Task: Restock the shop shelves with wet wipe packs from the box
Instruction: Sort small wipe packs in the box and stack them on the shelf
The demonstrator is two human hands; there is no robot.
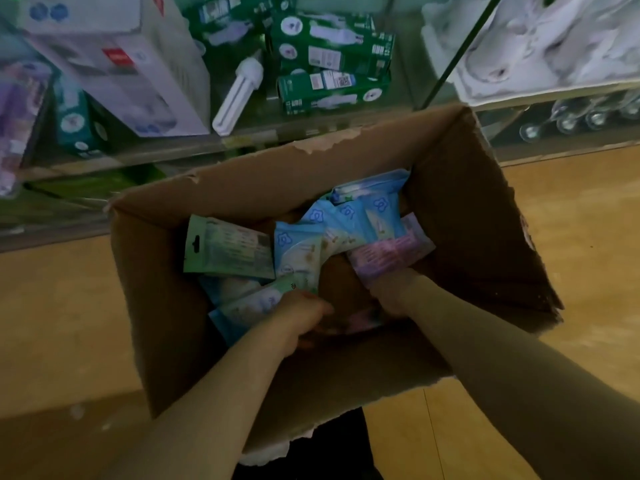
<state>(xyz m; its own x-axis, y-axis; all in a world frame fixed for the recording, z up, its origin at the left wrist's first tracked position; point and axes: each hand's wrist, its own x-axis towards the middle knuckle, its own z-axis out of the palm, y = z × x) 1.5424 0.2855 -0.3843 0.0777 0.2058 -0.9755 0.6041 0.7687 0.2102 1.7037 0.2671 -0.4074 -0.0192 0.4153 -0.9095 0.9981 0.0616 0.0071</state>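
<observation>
Head view: an open cardboard box (467,209) is seen standing on a wooden floor (52,306), just in front of low glass shelves (242,140). Both hands are reached down into it. The left hand (304,315) is curled at the near edge of a green-and-white pack (259,301); whether that pack is actually gripped cannot be told, since the fingers are blurred and partly hidden. The right hand (391,294) is closed round the near end of a purple pack (388,252), which is tilted up and away from the wrist.

The remaining wet wipe packs are left loose in the bottom of the box. A pale green pack (228,249) with a hang hole is lying at the left, and several blue packs (346,220) are fanned across the middle towards the far wall, overlapping each other.

On the shelves behind, green cartons (332,53) are stacked, a bare white tube lamp (239,95) is laid beside them, and a white carton (114,64) is set to the left. Stemmed glasses (571,119) are stored lower at the right.
</observation>
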